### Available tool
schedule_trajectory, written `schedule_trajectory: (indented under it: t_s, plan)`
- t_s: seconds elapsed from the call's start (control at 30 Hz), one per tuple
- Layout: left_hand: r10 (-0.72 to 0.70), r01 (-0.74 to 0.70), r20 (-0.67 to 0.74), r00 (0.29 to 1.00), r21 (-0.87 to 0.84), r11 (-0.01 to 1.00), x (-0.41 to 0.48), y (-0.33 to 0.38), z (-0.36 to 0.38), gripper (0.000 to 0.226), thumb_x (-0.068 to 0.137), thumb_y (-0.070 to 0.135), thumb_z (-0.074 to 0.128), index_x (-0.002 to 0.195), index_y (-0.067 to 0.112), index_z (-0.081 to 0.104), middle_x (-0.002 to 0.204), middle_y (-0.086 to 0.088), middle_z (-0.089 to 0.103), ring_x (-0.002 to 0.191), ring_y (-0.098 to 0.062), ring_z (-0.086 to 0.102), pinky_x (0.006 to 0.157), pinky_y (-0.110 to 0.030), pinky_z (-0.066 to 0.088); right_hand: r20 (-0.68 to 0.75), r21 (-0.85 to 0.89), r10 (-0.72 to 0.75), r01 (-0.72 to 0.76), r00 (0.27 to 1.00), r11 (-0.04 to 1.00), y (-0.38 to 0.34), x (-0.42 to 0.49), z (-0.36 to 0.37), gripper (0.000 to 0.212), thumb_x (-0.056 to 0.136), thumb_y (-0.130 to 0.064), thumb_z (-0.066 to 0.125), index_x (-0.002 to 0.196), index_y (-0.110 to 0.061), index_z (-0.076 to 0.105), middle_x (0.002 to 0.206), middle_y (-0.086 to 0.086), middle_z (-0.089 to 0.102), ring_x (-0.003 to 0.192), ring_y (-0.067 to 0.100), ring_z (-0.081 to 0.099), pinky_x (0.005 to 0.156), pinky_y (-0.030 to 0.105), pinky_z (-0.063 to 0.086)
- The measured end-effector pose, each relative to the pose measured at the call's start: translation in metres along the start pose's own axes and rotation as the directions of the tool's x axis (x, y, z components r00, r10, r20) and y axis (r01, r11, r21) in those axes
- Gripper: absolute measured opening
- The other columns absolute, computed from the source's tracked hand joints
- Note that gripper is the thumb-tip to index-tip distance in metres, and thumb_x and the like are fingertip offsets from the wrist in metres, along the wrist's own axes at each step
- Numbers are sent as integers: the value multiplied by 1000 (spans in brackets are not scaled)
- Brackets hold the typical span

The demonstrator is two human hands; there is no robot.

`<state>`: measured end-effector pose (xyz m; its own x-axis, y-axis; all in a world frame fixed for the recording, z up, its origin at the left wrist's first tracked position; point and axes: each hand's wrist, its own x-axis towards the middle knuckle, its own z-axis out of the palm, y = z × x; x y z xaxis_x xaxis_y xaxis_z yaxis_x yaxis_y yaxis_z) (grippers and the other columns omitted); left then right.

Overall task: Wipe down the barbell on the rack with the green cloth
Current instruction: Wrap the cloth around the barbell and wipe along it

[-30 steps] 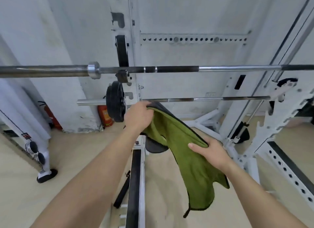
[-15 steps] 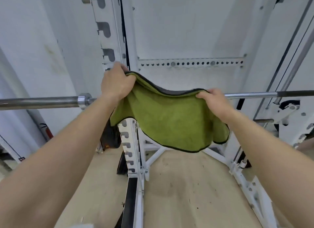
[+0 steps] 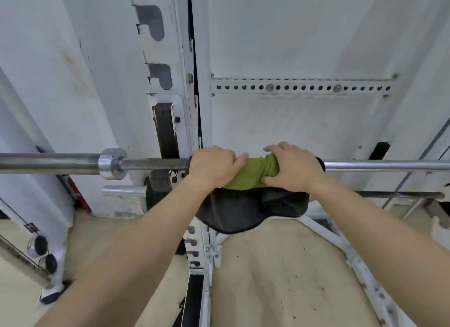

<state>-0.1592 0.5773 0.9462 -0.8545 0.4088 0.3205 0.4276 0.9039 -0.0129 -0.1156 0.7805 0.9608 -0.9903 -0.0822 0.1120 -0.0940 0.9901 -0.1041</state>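
Head view looked forward and down along two bare forearms that reached from the 6 o'clock edge up to a steel barbell, which lay level across the middle of the frame from 9 o'clock to 3 o'clock. Near the centre, the green cloth was wrapped over the bar, its green face bunched around the shaft and its dark underside hanging below in a loose fold toward 6 o'clock. The left hand gripped the bar at the cloth's 9 o'clock end, fingers curled over the top and thumb lying along the green fabric. The right hand clamped the cloth at its 3 o'clock end, fingers wrapped over the bar and thumb pressed into the fabric from below; both hands were closed tight on cloth and bar, set just beside each other with a short stretch of green showing between them. At 9 o'clock of the left hand, the bar's bright collar stood out, with the thicker sleeve running on to the frame's edge. Behind the hands rose the white rack upright, with a holed white crossbar at 1 o'clock. Below, a beige floor showed dark specks.
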Motion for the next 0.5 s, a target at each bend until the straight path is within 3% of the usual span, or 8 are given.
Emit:
schedule_trajectory:
  t_s: [0.07,0.17,0.3,0.43,0.5]
  plan:
    - [33,-28,-70,997,73,997,-2,-3,3,64,93,73,15,73,24,50,67,2,56,65,-23,58,55,-33,41,-87,-46,-29,26,996,999,-4,8,2,50,70,-58,67,113,-33,60,101,-4,65,94,26,65,71,36,47]
    - [149,-126,-118,982,181,975,-10,-15,10,61,85,81,29,82,24,49,72,7,54,61,-18,52,54,-32,35,-115,-171,-164,144,980,975,-24,23,6,30,73,-51,62,92,-28,59,79,-3,60,73,27,58,60,33,37]
    - [153,-136,-104,983,153,979,-14,-32,7,54,76,75,52,91,23,54,78,7,56,70,-19,59,57,-31,37,-156,-208,-311,276,938,938,-47,33,15,29,81,-48,59,95,-22,60,87,0,63,77,30,62,59,32,35]
    - [-12,27,-71,997,213,977,-12,-35,2,50,73,77,54,80,27,51,70,8,56,64,-17,56,54,-29,43,-238,-223,-386,337,891,915,-49,30,24,32,84,-39,63,110,-21,57,97,2,62,82,29,63,56,32,32]
    - [-8,25,-78,997,223,975,-5,-19,5,48,75,73,55,83,26,51,70,7,58,64,-20,59,54,-29,44,-278,-252,-387,322,879,913,-29,25,29,37,83,-38,66,115,-21,57,96,2,62,77,27,63,52,31,30]
